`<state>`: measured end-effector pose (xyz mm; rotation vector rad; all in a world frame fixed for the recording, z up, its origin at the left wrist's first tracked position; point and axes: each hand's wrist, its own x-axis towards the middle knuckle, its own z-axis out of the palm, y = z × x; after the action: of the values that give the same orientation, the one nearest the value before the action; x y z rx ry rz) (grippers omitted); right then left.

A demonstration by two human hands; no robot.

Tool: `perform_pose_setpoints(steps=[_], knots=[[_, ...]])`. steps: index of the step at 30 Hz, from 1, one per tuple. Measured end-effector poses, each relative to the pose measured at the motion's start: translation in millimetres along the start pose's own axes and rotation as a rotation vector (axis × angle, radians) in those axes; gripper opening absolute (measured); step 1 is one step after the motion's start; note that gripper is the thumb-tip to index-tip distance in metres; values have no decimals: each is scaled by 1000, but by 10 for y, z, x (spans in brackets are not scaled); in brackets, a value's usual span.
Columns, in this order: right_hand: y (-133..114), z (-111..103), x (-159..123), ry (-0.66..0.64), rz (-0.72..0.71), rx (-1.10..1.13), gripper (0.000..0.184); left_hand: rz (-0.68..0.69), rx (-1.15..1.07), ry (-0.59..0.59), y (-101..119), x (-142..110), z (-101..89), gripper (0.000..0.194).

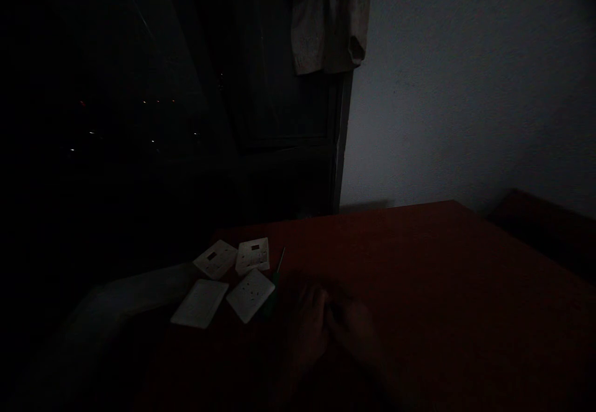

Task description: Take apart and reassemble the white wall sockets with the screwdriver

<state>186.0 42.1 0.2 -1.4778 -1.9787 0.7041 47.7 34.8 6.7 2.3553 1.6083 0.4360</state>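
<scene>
Near the front of the reddish-brown table [419, 263], my left hand [310, 325] and my right hand [354, 325] are close together, their fingertips meeting. The fingers of both look curled in, and the dark hides whatever may be between them. Just left of my left hand lies a screwdriver [271, 297] with a green handle, its thin shaft pointing away from me. Beside it are two white faceplates, one with slots like a socket plate [251, 295] and one plain plate [200, 303]. Behind these sit two pale rectangular pieces with cut-outs, a left one [216, 259] and a right one [252, 255].
The room is very dark. A dark window [279, 108] with small distant lights stands beyond the table, and a cloth curtain [328, 21] hangs over its upper right. A pale wall [465, 89] rises behind. A long pale shape [135, 288] stretches along the left.
</scene>
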Motion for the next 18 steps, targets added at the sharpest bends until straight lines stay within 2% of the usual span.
perform_pose_setpoints(steps=[18], knots=[[7,-2,3,-30,-9,40,34,1,-2,-24,19,0,-50,29]])
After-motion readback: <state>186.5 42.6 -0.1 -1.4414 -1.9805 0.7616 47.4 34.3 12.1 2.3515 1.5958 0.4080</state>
